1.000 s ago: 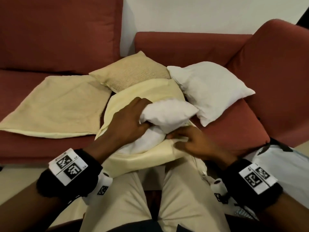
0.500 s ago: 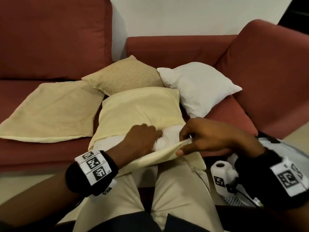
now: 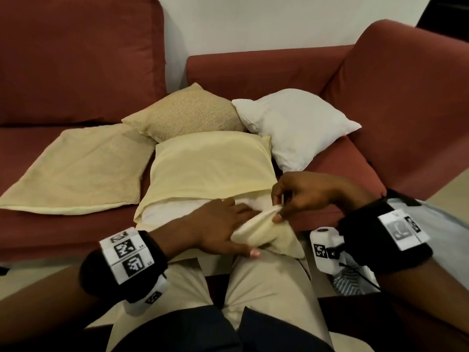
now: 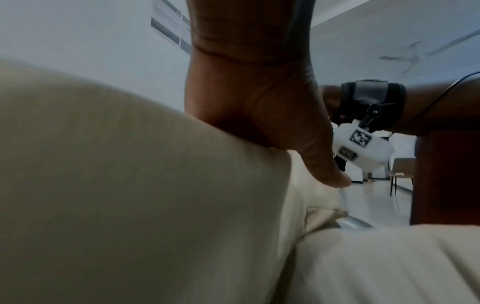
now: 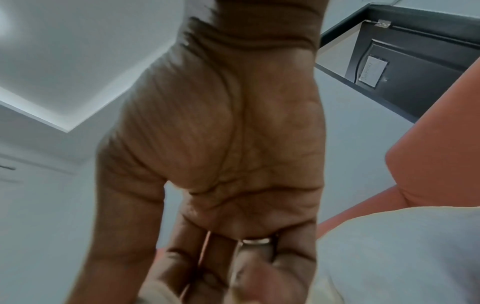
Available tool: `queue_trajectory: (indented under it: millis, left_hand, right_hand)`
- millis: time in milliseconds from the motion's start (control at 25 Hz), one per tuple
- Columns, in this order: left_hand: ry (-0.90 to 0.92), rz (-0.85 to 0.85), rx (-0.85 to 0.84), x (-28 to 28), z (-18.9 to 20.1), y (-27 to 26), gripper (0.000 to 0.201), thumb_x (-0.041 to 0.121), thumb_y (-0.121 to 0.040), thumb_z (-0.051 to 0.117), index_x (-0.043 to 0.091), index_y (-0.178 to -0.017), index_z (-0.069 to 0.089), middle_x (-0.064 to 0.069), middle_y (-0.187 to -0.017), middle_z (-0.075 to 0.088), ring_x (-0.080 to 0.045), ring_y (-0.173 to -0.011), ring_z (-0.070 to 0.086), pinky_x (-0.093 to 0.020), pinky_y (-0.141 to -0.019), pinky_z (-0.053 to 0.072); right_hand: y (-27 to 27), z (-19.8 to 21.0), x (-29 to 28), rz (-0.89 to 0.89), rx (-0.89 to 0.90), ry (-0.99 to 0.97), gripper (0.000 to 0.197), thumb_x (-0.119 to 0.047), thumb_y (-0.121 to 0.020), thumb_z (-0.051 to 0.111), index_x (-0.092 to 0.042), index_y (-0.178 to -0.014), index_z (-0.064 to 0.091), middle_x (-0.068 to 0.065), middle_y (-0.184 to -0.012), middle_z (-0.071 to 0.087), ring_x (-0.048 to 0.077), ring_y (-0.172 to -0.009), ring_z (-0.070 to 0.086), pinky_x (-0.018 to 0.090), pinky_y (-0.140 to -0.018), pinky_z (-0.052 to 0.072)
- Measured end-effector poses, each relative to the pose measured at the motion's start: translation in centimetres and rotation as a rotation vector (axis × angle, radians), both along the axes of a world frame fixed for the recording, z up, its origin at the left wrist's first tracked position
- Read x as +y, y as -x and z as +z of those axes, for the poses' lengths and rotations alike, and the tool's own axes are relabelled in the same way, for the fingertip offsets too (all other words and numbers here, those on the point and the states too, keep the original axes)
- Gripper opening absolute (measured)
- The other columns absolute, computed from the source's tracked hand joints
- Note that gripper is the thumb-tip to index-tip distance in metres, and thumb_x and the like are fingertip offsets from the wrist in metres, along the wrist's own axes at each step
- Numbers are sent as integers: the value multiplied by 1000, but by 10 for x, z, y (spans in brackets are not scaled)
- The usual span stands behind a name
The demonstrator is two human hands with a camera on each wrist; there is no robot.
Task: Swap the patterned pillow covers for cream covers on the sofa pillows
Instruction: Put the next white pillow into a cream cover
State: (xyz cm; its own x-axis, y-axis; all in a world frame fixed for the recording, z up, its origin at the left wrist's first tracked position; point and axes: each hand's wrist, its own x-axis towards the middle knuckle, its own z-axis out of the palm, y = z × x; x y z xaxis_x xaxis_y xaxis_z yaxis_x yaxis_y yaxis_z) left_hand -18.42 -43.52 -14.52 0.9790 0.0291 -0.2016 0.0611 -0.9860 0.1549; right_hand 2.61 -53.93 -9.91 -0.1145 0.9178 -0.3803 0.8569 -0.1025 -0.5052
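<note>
My left hand (image 3: 218, 232) lies at the open mouth of the cream cover (image 3: 210, 168), fingers tucked in over the white pillow insert (image 3: 162, 214) and thumb curled under a bunched fold of the cover's lower flap, so it grips that cloth. My right hand (image 3: 304, 196) is just beside it, thumb and forefinger pinching the same flap's edge at its raised tip (the other fingers curl loosely above). The half-filled cover rests on the red sofa (image 3: 406, 97) seat, its near end over my knees (image 3: 266, 288), with the insert's white edge showing at the opening.

Behind it on the seat lie a textured beige pillow (image 3: 185, 115), a bare white pillow (image 3: 294, 123) to its right, and a flat cream cover (image 3: 83, 168) to the left.

The head view alone shows this layout. The left wrist view gives my left hand (image 4: 259, 115) from below, thumb pressed down on cream cloth, with my right wrist's camera (image 4: 361, 148) beyond. The right wrist view shows my right hand (image 5: 221, 164) palm-on, a ring (image 5: 255, 240) on one finger, fingertips closed on pale cloth at the blurred bottom edge.
</note>
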Motion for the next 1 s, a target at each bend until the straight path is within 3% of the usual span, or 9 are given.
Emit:
queue_trajectory:
  millis: [120, 240, 320, 440, 520, 680, 800, 840, 1000]
  left_hand:
    - [59, 67, 142, 0, 4, -18, 78, 82, -71, 49, 26, -126, 49, 3, -117, 58, -19, -102, 56, -36, -90, 46]
    - [191, 178, -141, 5, 16, -12, 46, 61, -79, 65, 25, -107, 57, 6, -100, 56, -9, -85, 52, -31, -75, 45]
    - [155, 255, -285, 12, 20, 17, 33, 57, -80, 66, 29, -92, 54, 13, -86, 50, -5, -76, 46, -28, -66, 36]
    - [-14, 468, -58, 28, 29, 72, 40, 68, -76, 62, 32, -89, 49, 16, -78, 50, -6, -75, 49, -27, -60, 35]
    - [-20, 541, 47, 38, 34, 96, 47, 72, -73, 62, 31, -93, 51, 15, -86, 56, -8, -80, 53, -27, -66, 44]
    - [94, 453, 213, 44, 27, 121, 51, 62, -78, 66, 29, -114, 52, 11, -108, 58, -11, -93, 53, -28, -80, 44]
    - [209, 387, 129, 48, 16, 127, 17, 47, -91, 59, 33, -87, 50, 16, -83, 52, -5, -77, 49, -27, -69, 39]
    - [287, 383, 86, 52, 15, 129, 21, 43, -94, 57, 33, -78, 47, 15, -75, 49, -3, -69, 46, -25, -65, 36]
    - [441, 299, -139, 62, 28, 135, 24, 38, -93, 60, 21, -77, 58, 7, -73, 56, -8, -67, 51, -31, -64, 41]
  right_hand:
    - [-7, 4, -3, -83, 123, 23, 21, -30, -84, 75, -17, -69, 69, -9, -56, 63, 5, -53, 57, 21, -59, 44]
    - [-15, -14, 2, -218, -53, 95, 40, -39, -74, 82, -4, -71, 63, -3, -55, 54, 12, -49, 50, 27, -56, 40]
    - [-16, -18, 2, -277, -186, 72, 41, -44, -69, 84, -10, -68, 60, -4, -63, 55, 13, -58, 51, 28, -57, 39]
    - [19, -8, 8, -196, -313, -93, 33, -45, -67, 82, -24, -78, 60, -8, -83, 59, 14, -79, 57, 31, -66, 46]
    - [61, -6, 19, -34, -234, -193, 34, -48, -68, 81, -25, -83, 59, -10, -88, 58, 14, -85, 56, 32, -72, 47]
    - [135, -27, 49, 203, -195, -323, 36, -44, -75, 76, -21, -91, 54, -6, -93, 54, 16, -85, 50, 34, -70, 44]
    - [144, -31, 55, 196, -151, -353, 18, -30, -89, 65, -20, -104, 63, -3, -102, 61, 17, -92, 55, 33, -76, 46]
    - [142, -31, 53, 193, -128, -324, 19, -30, -92, 61, -20, -108, 65, -3, -105, 64, 16, -93, 56, 32, -78, 46]
    - [141, -24, 46, 254, -139, -69, 47, -59, -86, 60, -16, -104, 63, -3, -97, 64, 14, -83, 56, 31, -74, 46]
